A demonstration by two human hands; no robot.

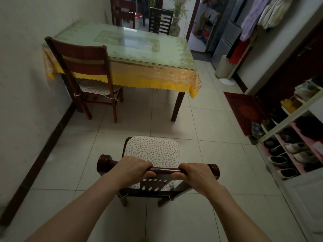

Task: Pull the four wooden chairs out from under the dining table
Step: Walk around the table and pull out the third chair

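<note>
Against the near left edge of the dining table (122,42) stands a wooden chair (83,67), its cushioned seat tucked partly beneath the yellow tablecloth (139,82), so it reads as not yet pulled out. Well in front of the table, on open floor tiles, sits the held chair (152,151), clear of the tabletop, probably far enough that it counts as drawn out. The left hand (132,168) wraps the left part of its top rail (164,170), and the right hand (195,173) closes on the right part; two spread grips likely keep the chair from swinging as it is dragged. Beyond the table's far edge, two more chair backs (160,20) show; whether those seats are under the top I cannot tell.
</note>
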